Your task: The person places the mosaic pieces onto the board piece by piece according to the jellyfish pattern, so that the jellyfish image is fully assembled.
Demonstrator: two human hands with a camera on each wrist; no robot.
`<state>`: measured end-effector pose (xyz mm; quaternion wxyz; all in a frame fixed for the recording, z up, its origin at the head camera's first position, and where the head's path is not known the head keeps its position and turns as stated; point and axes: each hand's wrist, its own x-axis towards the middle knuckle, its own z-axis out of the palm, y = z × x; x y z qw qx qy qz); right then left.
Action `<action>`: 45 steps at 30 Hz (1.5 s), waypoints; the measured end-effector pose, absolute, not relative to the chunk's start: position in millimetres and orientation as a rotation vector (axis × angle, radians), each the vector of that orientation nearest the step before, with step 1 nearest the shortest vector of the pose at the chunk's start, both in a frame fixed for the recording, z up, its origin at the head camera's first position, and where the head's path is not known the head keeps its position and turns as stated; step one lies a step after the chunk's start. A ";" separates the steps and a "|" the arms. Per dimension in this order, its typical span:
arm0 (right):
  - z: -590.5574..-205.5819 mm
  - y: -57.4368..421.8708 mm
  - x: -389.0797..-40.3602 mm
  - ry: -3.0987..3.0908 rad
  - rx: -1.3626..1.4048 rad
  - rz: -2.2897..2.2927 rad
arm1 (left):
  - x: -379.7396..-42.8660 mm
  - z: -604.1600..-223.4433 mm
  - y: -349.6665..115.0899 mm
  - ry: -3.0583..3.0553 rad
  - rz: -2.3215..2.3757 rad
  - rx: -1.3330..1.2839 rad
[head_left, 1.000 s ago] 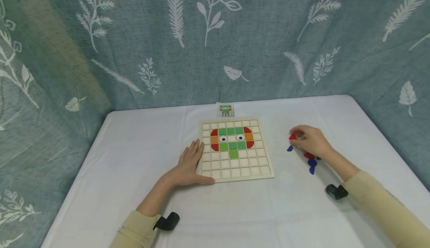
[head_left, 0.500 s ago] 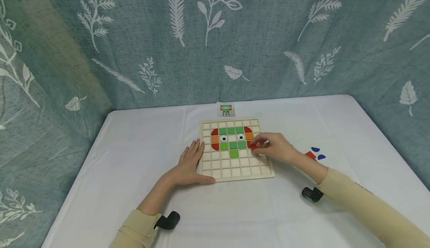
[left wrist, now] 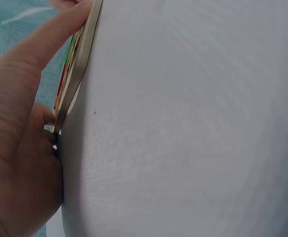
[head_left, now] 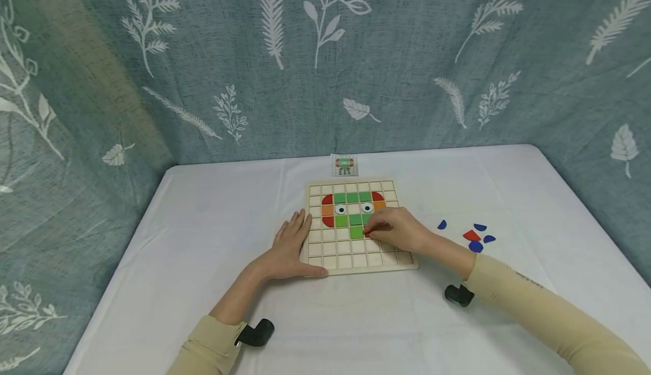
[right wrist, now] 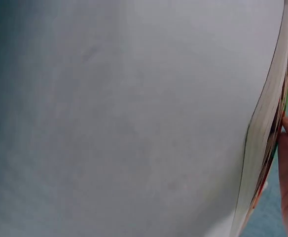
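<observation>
A pale wooden grid board [head_left: 359,261] lies on the white table, bearing green and orange squares, rounded red corner pieces and two eye pieces. My left hand [head_left: 286,252] spreads along its left side, fingers at that edge and thumb at the front edge. The left wrist view shows the thumb [left wrist: 40,47] against the board's side. With thumb and fingertips, my right hand [head_left: 403,230] pinches a small red piece [head_left: 367,233] over the board, just right of the lowest green square [head_left: 357,232]. The fingers hide part of that piece and some cells.
To the right of the board lie a red piece [head_left: 472,235] and several blue pieces [head_left: 476,246], mostly half-round. A small picture card [head_left: 344,165] sits behind the board. A leaf-patterned curtain [head_left: 295,109] hangs behind the table [head_left: 213,211].
My right hand has moved left from the loose pieces to the board, carrying a red piece, and lately further toward the lowest green square. The left hand stays in place.
</observation>
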<state>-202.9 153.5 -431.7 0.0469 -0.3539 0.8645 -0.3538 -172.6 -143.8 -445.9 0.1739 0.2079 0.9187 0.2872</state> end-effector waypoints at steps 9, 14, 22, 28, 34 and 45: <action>-418.9 202.0 -195.1 2.782 -0.774 -1.129 | -174.3 -446.5 -140.2 2.607 0.813 0.601; -411.3 265.4 -181.8 2.900 -0.674 -0.892 | -173.6 -447.1 -140.8 2.611 0.819 0.602; -410.4 313.6 -169.4 2.905 -0.526 -0.745 | -171.8 -445.5 -143.0 2.618 0.817 0.597; -419.8 303.9 -179.6 2.897 -0.457 -0.779 | -173.0 -445.8 -142.4 2.610 0.807 0.607; -416.7 295.6 -182.3 2.907 -0.375 -0.781 | -173.6 -445.6 -141.3 2.601 0.809 0.605; -415.6 312.6 -179.6 2.759 -0.701 -0.867 | -174.1 -444.8 -141.8 2.604 0.812 0.603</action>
